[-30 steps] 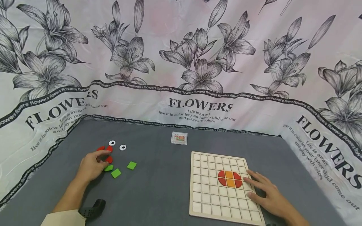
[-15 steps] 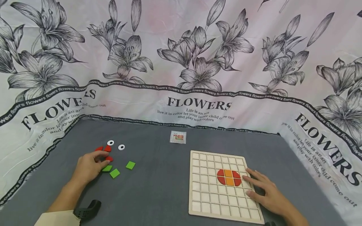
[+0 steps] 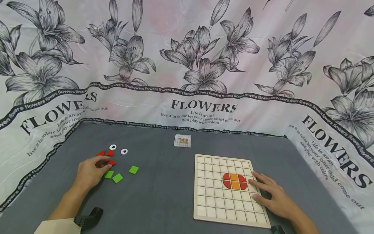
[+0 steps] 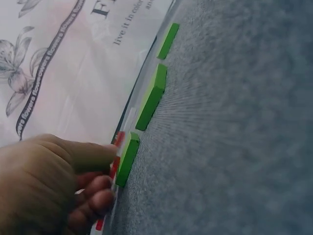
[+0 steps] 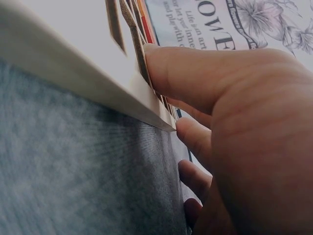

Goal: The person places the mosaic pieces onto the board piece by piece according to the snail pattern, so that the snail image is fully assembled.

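At the left of the grey table, my left hand (image 3: pixel 90 170) pinches at a red quarter-circle piece (image 3: pixel 112 162) with thumb and index finger; the fingertips partly hide their contact. Two more red pieces (image 3: pixel 110 152) lie just beyond the fingers. Close to the thumb lie green square tiles (image 3: pixel 118 178), seen edge-on in the left wrist view. My right hand (image 3: pixel 273 195) rests with extended fingers along the right edge of a pale wooden grid board (image 3: pixel 205 203). Set into the board are red quarter-circles (image 3: pixel 226 185) around orange squares (image 3: pixel 234 185), forming a rounded shape.
Two white eye discs (image 3: pixel 124 151) lie beyond the red pieces. A small picture card (image 3: pixel 182 140) lies at the back of the table (image 3: pixel 157 182). Behind it hangs a flower-printed curtain (image 3: pixel 201 110), which also runs along both sides.
The left fingers shift slightly among the pieces, and the red piece at their tips turns a little. A nearby green tile shows more fully. My right hand stays at the board's edge.
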The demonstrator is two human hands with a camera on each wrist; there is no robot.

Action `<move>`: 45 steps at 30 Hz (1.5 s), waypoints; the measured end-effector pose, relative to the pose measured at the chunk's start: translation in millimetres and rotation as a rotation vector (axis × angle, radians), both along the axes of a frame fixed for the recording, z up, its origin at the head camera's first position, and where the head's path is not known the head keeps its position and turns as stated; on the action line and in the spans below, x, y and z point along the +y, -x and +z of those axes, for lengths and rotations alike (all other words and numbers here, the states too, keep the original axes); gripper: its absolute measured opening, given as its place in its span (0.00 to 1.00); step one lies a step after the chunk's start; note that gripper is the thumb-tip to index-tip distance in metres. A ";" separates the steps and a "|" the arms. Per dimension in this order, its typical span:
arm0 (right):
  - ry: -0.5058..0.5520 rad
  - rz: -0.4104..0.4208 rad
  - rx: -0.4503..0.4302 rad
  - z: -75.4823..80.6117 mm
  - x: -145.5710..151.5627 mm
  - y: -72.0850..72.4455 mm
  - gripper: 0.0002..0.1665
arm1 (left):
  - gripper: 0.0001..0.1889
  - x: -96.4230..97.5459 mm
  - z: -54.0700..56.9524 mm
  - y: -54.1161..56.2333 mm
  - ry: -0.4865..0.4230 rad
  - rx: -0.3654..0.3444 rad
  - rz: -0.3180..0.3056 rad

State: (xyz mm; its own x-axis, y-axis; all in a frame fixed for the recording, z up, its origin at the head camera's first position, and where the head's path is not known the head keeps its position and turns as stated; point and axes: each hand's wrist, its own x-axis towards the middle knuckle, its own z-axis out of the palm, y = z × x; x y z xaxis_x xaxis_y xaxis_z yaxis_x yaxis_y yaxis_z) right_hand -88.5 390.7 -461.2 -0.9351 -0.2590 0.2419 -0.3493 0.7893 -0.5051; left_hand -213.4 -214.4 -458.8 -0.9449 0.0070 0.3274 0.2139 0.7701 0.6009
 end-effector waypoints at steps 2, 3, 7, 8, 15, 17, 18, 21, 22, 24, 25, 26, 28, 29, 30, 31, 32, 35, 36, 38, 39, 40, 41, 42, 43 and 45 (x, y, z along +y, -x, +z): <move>0.003 0.005 0.005 -0.2 0.0 0.5 0.28 | 0.13 2.4 2.4 -2.0 -0.009 0.054 0.002; 0.005 0.007 0.008 -0.2 0.0 0.5 0.28 | 0.13 4.3 4.5 -3.3 -0.016 0.078 0.003; 0.009 0.013 0.013 0.2 0.1 1.5 0.29 | 0.14 16.6 17.8 -9.5 -0.051 0.175 -0.030; 0.009 0.014 0.013 0.4 0.1 1.7 0.29 | 0.15 20.8 21.8 -11.4 -0.062 0.200 -0.043; 0.009 0.015 0.000 0.3 0.4 1.2 0.28 | 0.17 53.1 41.2 -19.7 -0.146 0.324 -0.171; 0.013 0.018 -0.008 0.5 1.0 1.3 0.29 | 0.18 62.1 43.0 -21.6 -0.168 0.340 -0.208; 0.013 0.016 -0.010 0.4 1.5 1.6 0.29 | 0.18 67.0 43.4 -22.3 -0.184 0.347 -0.225; 0.007 0.018 -0.012 0.8 2.4 2.7 0.28 | 0.18 82.5 43.1 -25.2 -0.256 0.354 -0.283; 0.008 0.021 -0.011 1.1 2.6 2.8 0.28 | 0.18 87.9 42.2 -26.2 -0.279 0.356 -0.298; 0.003 0.020 -0.014 1.4 2.6 3.1 0.28 | 0.18 98.5 39.5 -27.7 -0.318 0.370 -0.329; 0.002 0.023 -0.015 1.6 2.3 2.9 0.28 | 0.18 103.5 38.3 -28.7 -0.337 0.375 -0.343; 0.001 0.024 -0.017 1.7 2.1 2.6 0.28 | 0.18 108.5 36.9 -29.6 -0.348 0.382 -0.353; 0.005 0.022 -0.018 1.0 1.4 2.5 0.28 | 0.19 118.2 34.5 -31.1 -0.359 0.397 -0.366; 0.003 0.021 -0.018 0.8 0.9 2.4 0.28 | 0.19 122.8 33.6 -31.8 -0.364 0.399 -0.371; 0.005 0.022 -0.021 0.5 0.3 2.4 0.28 | 0.18 127.4 33.0 -32.7 -0.367 0.398 -0.375; 0.006 0.020 -0.023 0.2 0.3 2.1 0.28 | 0.18 132.5 32.5 -33.2 -0.371 0.394 -0.379; 0.007 0.017 -0.027 -0.1 0.3 1.8 0.28 | 0.18 137.7 32.0 -33.7 -0.374 0.387 -0.386; 0.008 0.012 -0.029 -0.4 0.4 0.7 0.28 | 0.18 154.2 31.8 -36.2 -0.389 0.360 -0.412; 0.010 0.014 -0.028 -0.5 0.6 0.4 0.28 | 0.18 160.0 32.0 -37.2 -0.394 0.353 -0.421; 0.007 0.015 -0.017 -0.4 0.8 -0.1 0.28 | 0.17 171.8 32.1 -39.0 -0.407 0.336 -0.446; 0.009 0.018 -0.008 -0.4 0.8 -0.1 0.28 | 0.17 177.7 32.3 -40.0 -0.415 0.329 -0.457; 0.008 0.020 -0.004 -0.3 0.9 0.0 0.28 | 0.17 183.6 32.0 -40.9 -0.422 0.325 -0.472; 0.008 0.021 0.001 -0.2 0.9 0.4 0.28 | 0.17 189.5 31.9 -42.0 -0.430 0.321 -0.486; 0.007 0.025 0.005 -0.2 1.0 0.6 0.28 | 0.16 195.4 32.0 -43.3 -0.439 0.317 -0.499; 0.007 0.026 0.007 -0.2 1.1 0.8 0.28 | 0.16 201.3 31.3 -44.4 -0.447 0.316 -0.513; 0.008 0.028 0.011 0.0 1.3 1.3 0.28 | 0.16 213.6 30.3 -47.2 -0.463 0.319 -0.539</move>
State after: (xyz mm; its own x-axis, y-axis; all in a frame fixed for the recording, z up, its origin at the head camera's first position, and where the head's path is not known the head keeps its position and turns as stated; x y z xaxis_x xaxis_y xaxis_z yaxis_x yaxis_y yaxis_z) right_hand -89.8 392.0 -461.2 -0.9247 -0.2833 0.2541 -0.3769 0.7750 -0.5074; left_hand -166.2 -0.8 -428.5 -0.7092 0.2349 0.6647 0.7043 0.1958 0.6824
